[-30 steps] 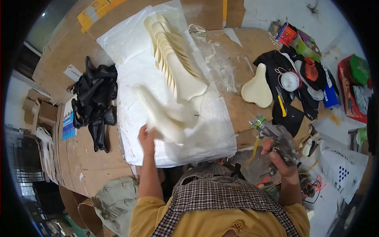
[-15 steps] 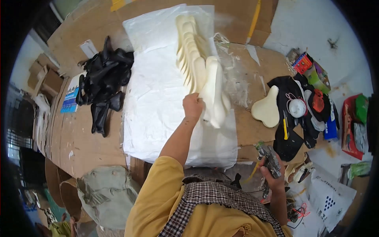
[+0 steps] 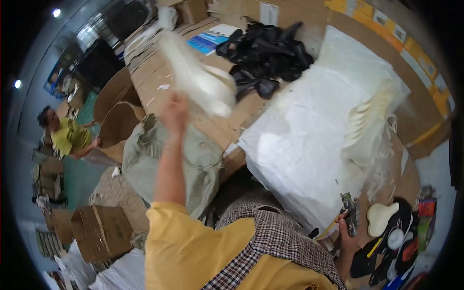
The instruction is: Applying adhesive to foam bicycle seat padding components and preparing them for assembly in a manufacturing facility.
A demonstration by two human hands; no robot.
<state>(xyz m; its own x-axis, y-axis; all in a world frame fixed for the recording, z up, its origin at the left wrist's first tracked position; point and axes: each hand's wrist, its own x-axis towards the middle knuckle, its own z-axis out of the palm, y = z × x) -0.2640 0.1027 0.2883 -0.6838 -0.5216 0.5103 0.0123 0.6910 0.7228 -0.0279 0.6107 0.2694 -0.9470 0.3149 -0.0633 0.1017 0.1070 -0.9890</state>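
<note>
My left hand [image 3: 175, 113], blurred by motion, is closed at the edge of a pale cream saddle-shaped foam pad [image 3: 191, 72]. The pad is in the air left of the white sheet and also blurred; a second pad seems to overlap it. In my right hand [image 3: 347, 239], low on the right, is a grey metal spray gun [image 3: 352, 217], with fingers wrapped around its handle. A row of overlapping cream foam pads [image 3: 367, 113] lies on the white sheet [image 3: 295, 140]. Farther right, a single cream pad [image 3: 381, 218] rests beside a black cloth.
Black, shiny covers [image 3: 270, 50] lie heaped at the far side near a blue-and-white printed sheet [image 3: 212, 37]. A grey-green sack [image 3: 193, 159] hangs at the table's near left edge. Cardboard boxes [image 3: 101, 232] and another person [image 3: 72, 137] are at the left.
My left hand has swung left from the row, carrying foam from its near end. The view has turned left, bringing the other person and boxes into sight. My right hand still holds the spray gun.
</note>
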